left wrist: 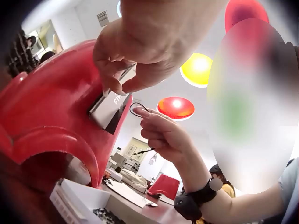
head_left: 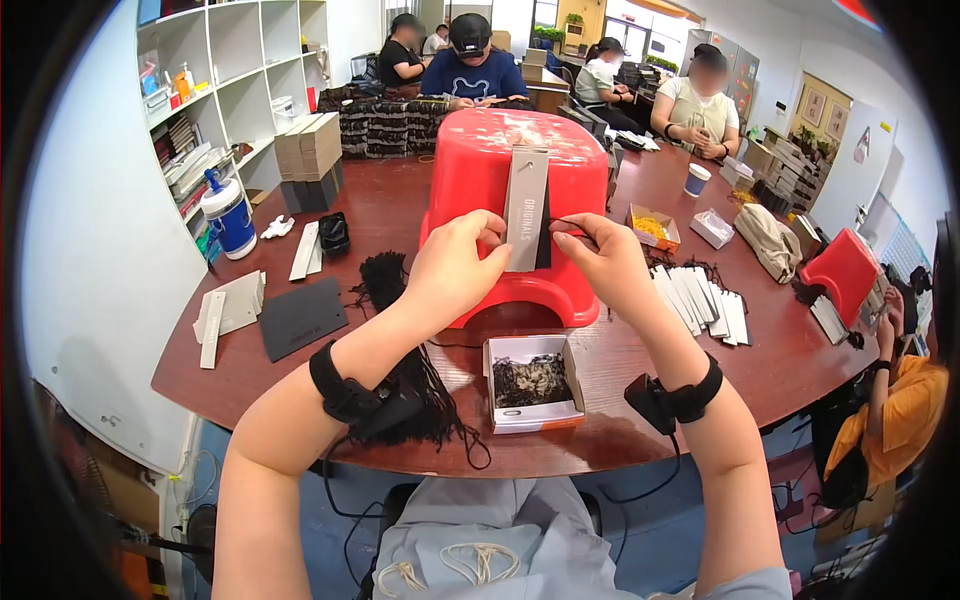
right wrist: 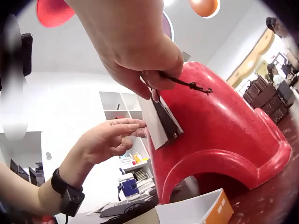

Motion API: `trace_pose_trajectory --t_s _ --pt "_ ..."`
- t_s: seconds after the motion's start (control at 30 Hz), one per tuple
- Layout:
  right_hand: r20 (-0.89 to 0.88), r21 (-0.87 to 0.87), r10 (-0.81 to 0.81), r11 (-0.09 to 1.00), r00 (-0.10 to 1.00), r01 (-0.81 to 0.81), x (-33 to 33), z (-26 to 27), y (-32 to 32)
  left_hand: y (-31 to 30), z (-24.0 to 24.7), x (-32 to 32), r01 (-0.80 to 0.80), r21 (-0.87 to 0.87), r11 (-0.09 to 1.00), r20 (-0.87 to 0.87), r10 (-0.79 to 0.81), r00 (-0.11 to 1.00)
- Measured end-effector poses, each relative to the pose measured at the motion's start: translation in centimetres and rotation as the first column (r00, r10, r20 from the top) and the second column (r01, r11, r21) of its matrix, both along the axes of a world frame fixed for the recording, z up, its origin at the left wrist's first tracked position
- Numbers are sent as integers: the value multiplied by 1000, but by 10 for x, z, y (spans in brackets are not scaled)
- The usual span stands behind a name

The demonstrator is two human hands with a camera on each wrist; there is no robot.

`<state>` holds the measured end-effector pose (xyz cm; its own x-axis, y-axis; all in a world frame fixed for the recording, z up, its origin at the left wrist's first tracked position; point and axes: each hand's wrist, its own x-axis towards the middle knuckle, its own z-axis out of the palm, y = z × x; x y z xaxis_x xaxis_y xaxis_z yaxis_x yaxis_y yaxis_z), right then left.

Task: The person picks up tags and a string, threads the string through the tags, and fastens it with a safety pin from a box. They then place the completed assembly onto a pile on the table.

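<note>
A light grey hang tag [head_left: 526, 205] lettered ORIGINALS hangs upright against the side of a red plastic stool [head_left: 582, 190]. Behind its right edge shows a black tag [head_left: 545, 240]. My left hand [head_left: 455, 262] is at the tag's left edge, fingertips touching it from the side. On the other side my right hand [head_left: 608, 258] pinches a black cord [left wrist: 132, 110] between thumb and fingers; a small loop of it stands out near the fingertips. The cord's knotted end [right wrist: 201, 87] sticks out past that hand in the right wrist view.
An open box [head_left: 537, 418] of black string bits stands before the stool. Black cords [head_left: 420, 400] lie in a bundle left of it. Pale tags [head_left: 705, 305] are spread at right, near a box of yellow pieces [head_left: 652, 228]. Several people sit around the table [head_left: 370, 210].
</note>
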<state>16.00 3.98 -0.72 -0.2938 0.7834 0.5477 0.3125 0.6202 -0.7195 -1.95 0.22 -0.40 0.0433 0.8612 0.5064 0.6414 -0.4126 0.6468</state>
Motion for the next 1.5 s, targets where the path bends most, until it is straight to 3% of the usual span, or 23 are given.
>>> trace_pose_trajectory --t_s 0.2,0.3,0.4,0.47,0.5,0.57,0.6,0.7,0.77,0.83,0.9,0.97,1.03,1.07,1.13,1.17,1.27,1.33,1.37,1.43,1.47,1.5 --pt "-4 77 -147 986 989 147 -4 -4 -2 3 1 8 132 -62 989 94 -126 988" --pt "90 -14 -169 985 981 171 -3 -1 -7 6 2 10 141 -49 989 93 -136 986" --pt "87 4 -146 989 985 146 0 2 -5 6 4 10 143 -64 988 89 -137 987" --pt "17 -113 25 993 1000 -23 5 2 -2 2 9 9 82 -51 995 141 -74 987" --pt "16 -111 27 993 1000 -25 4 5 -6 1 11 10 81 -50 995 140 -73 987" --pt "-30 -280 154 947 988 -156 3 13 -17 2 15 11 307 -85 948 472 -233 850" --pt "-28 -281 157 946 987 -159 4 13 -17 7 14 10 374 -93 923 571 -259 779" --pt "58 -195 108 976 992 -95 8 22 -19 17 13 3 337 -121 934 535 -225 814" --pt "-153 -282 151 941 977 -190 7 44 -32 21 11 4 313 -104 944 532 -213 820" --pt "-186 -369 155 904 970 -215 4 57 -27 22 11 5 292 -95 952 525 -201 827" --pt "-422 -381 272 813 865 -441 -4 64 -20 22 11 6 292 -86 953 523 -206 827" --pt "-393 -340 302 830 869 -442 -12 69 -14 24 9 6 294 -86 952 513 -211 832" --pt "-272 -59 248 960 930 -273 -25 69 -11 24 10 5 292 -81 953 504 -213 837" --pt "-268 -56 256 958 929 -280 -27 64 -5 22 11 3 287 -104 952 491 -202 848" --pt "-93 110 64 992 994 -54 -20 48 9 22 11 2 297 -112 948 488 -208 848" --pt "-90 111 65 992 994 -55 -17 45 10 22 12 1 297 -111 948 491 -207 846" --pt "-67 43 48 998 997 -45 -10 35 7 18 16 1 299 -137 945 477 -201 855" --pt "-133 -52 124 990 983 -132 -8 29 9 17 18 2 397 -9 918 572 -321 755" --pt "-134 -51 124 990 983 -131 -7 30 7 17 19 2 398 -8 917 571 -322 755" --pt "-230 -231 148 952 962 -202 -9 34 0 18 22 1 411 14 912 496 -363 789" --pt "-231 -230 148 952 962 -202 -8 34 0 18 21 0 411 14 912 495 -363 790" --pt "-293 -336 194 896 936 -291 -6 35 0 18 20 -2 438 62 897 477 -412 776"
